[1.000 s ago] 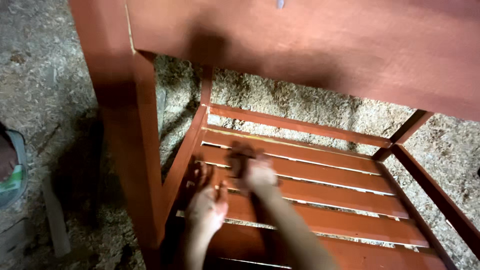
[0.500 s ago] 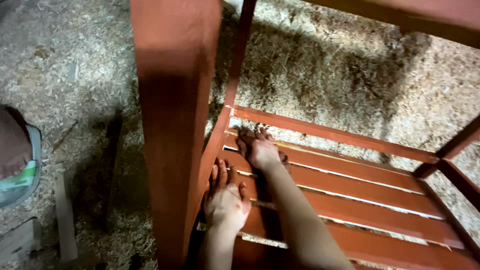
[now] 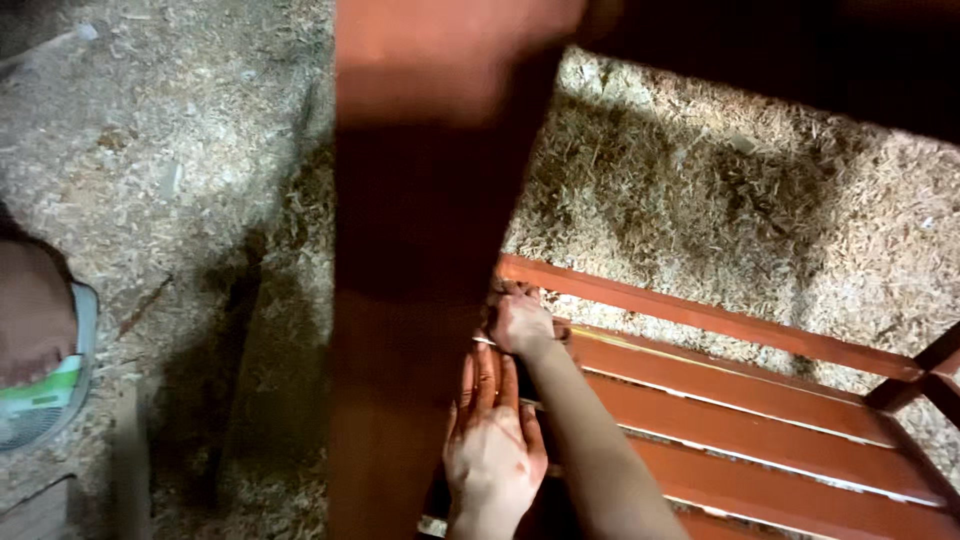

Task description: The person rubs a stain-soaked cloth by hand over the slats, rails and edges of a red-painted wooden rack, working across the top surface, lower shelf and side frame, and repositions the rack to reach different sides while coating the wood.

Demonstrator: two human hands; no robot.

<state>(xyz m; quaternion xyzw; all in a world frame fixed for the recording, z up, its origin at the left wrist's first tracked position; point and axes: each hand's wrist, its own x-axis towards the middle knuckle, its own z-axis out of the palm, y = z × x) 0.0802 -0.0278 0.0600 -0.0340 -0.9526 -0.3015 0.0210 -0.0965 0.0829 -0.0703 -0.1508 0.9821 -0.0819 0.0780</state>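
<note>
Both my arms are bare, with no sleeve reaching as far as the forearm or wrist. My left hand (image 3: 495, 450) wears no glove, ring or watch, and its fingers (image 3: 487, 378) are long and slim. My right hand (image 3: 520, 322) is bare too, and smaller in view. Reddish smears mark both hands. My nails look short, though blurred.

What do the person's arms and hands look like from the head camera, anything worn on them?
Both are bare: no gloves, sleeves, watch or rings show. The left hand has reddish-brown smears across its back and fingers, close in colour to the painted slats. The right hand is smaller in view, with its forearm running bare down to the bottom edge. The picture is slightly blurred, so fine marks cannot be told.
</note>
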